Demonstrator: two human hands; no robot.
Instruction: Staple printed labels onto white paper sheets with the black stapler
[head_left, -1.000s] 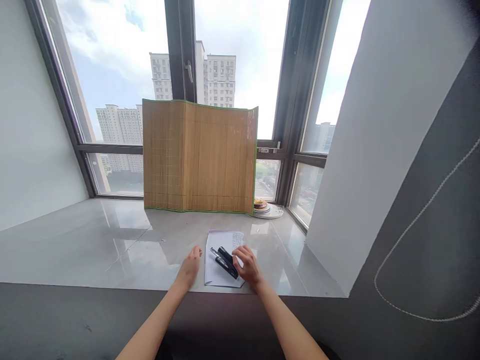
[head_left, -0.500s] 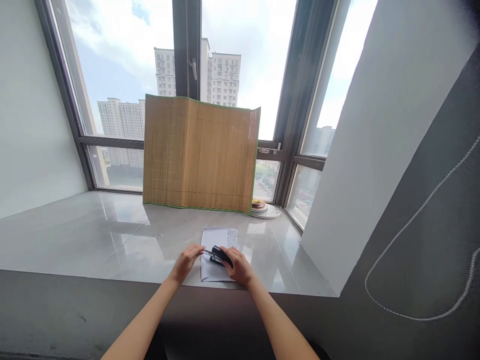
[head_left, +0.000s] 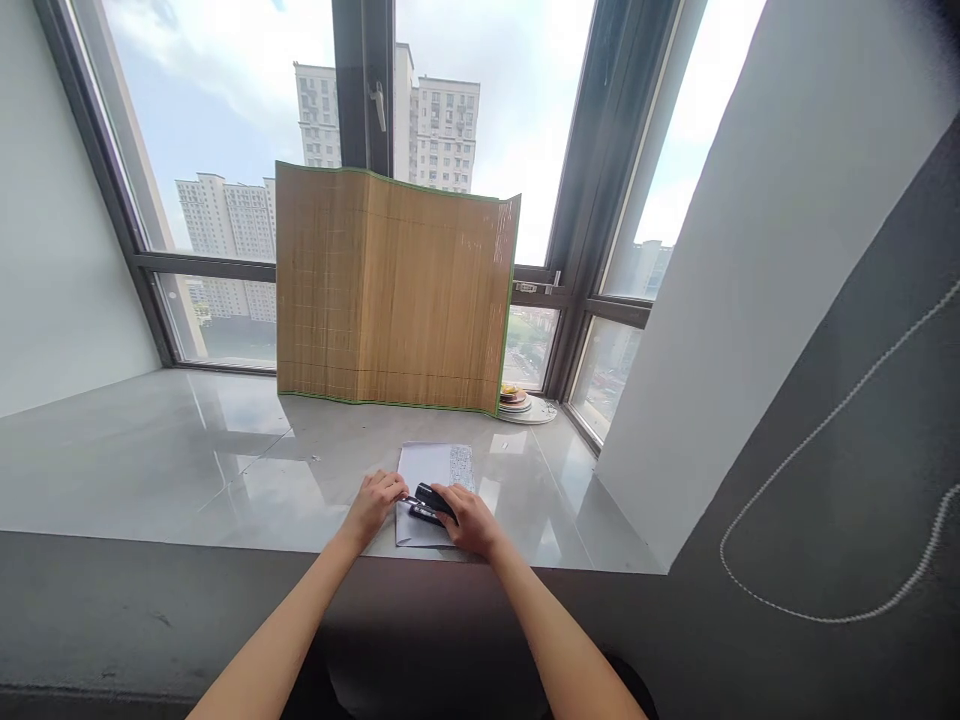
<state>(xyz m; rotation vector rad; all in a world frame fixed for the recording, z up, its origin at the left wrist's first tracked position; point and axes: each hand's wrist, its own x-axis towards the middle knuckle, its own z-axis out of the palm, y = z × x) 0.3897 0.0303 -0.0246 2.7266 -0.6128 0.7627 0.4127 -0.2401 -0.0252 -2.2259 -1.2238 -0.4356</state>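
Observation:
A black stapler (head_left: pixel 429 503) lies over white paper (head_left: pixel 424 463) near the front edge of the sill. My right hand (head_left: pixel 466 517) is closed round its right end. At the stapler's left end, my left hand (head_left: pixel 380 499) has its fingers pressed together on a slim metallic part that sticks out of it. The fingers partly hide this part. Dense print or a pattern shows on the paper's upper right corner.
A bamboo mat (head_left: pixel 397 290) with green edging stands upright against the window. Stacked plates (head_left: pixel 525 408) sit at its right foot. A beaded cord (head_left: pixel 814 440) hangs at the right, by the grey wall.
The whole view has shifted slightly, so things appear a little higher. The stapler's two halves look farther apart at the left end, and my left hand is closer to it.

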